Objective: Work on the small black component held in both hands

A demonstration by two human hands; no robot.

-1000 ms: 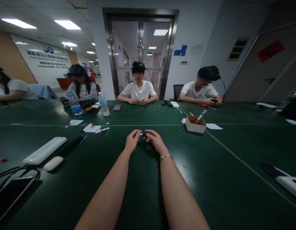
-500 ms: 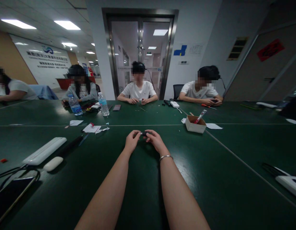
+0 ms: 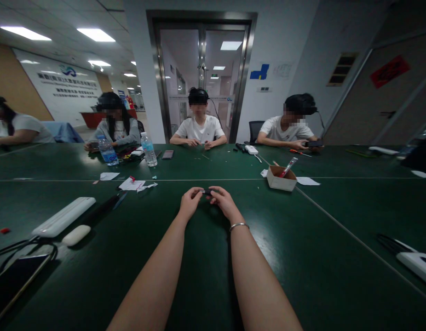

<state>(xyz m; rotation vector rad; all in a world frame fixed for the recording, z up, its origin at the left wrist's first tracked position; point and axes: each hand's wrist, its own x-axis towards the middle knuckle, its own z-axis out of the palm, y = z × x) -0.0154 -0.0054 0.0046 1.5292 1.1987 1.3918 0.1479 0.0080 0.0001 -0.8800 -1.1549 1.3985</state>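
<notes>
Between my two hands is a small black stick with a silver end (image 3: 206, 192), much like a USB drive, though it is too small to be sure. My left hand (image 3: 191, 202) pinches its silver end with thumb and fingertips. On the black end, the fingers of my right hand (image 3: 222, 200) are closed, and a metal bracelet circles that wrist. Both hands are just over the dark green table (image 3: 206, 266).
Ahead right stands a small open box (image 3: 281, 183) with a red-and-clear tool in it. Paper scraps (image 3: 130, 184), two water bottles (image 3: 149, 151), a white power strip (image 3: 65, 217), a white case (image 3: 77, 235) and a phone (image 3: 18, 280) lie leftward. Several people sit across the table.
My hands and the small stick have hardly moved. Across the table at right, a person has raised and turned a dark phone-like object in their hands.
</notes>
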